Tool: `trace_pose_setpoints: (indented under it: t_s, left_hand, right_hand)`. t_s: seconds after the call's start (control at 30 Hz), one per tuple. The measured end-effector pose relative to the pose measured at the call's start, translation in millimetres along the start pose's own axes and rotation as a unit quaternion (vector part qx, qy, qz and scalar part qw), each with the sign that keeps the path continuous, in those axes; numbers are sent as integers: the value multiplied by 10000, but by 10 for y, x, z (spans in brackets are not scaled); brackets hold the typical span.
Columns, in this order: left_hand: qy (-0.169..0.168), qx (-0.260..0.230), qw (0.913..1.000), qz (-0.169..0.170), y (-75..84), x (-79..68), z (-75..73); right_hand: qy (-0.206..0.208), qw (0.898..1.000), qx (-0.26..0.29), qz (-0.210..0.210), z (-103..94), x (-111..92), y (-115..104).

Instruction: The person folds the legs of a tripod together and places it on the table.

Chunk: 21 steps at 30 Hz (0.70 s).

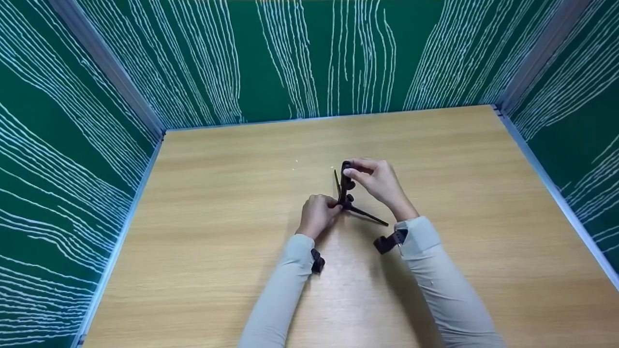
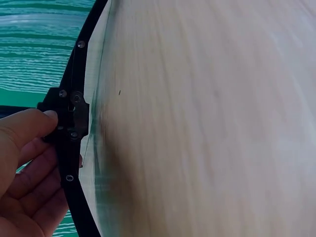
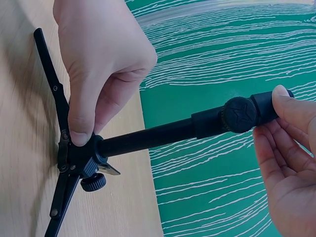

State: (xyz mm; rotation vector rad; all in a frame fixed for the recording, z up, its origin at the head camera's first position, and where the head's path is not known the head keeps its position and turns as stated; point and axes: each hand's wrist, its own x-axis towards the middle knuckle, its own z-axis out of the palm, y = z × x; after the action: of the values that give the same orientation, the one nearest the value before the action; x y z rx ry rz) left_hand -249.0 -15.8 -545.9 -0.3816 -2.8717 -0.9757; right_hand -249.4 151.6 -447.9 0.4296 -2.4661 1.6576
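Note:
A small black tripod stand [image 1: 344,191] stands on the table, its legs spread and its column upright. My left hand [image 1: 317,215] pinches the hub at the base of the column. In the left wrist view, the thumb presses on the hinged hub [image 2: 62,111] where the legs meet. Higher up, my right hand [image 1: 379,181] holds the column's top end between thumb and fingers. A large round knob [image 3: 240,114] sits on the column just below those fingertips, and a smaller ribbed knob [image 3: 93,182] juts from the hub.
The wooden table [image 1: 217,193] has green walls [image 1: 271,58] with wavy white lines at its back and sides. Several tiny pale specks [image 1: 296,161] lie beyond the stand. Black wrist cameras [image 1: 387,243] are strapped over both sleeves.

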Motion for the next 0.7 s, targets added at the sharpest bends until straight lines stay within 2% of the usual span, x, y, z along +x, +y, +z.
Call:
trace_pose_setpoints:
  t_s: [0.23, 0.7]
  left_hand:
    - [105, 184, 9995, 216, -22, -12, 6]
    - [294, 90, 9984, 471, 34, 15, -37]
  right_hand:
    - [-16, 10000, -64, 64, 5, -2, 17]
    - [57, 9998, -203, 43, -27, 21, 11]
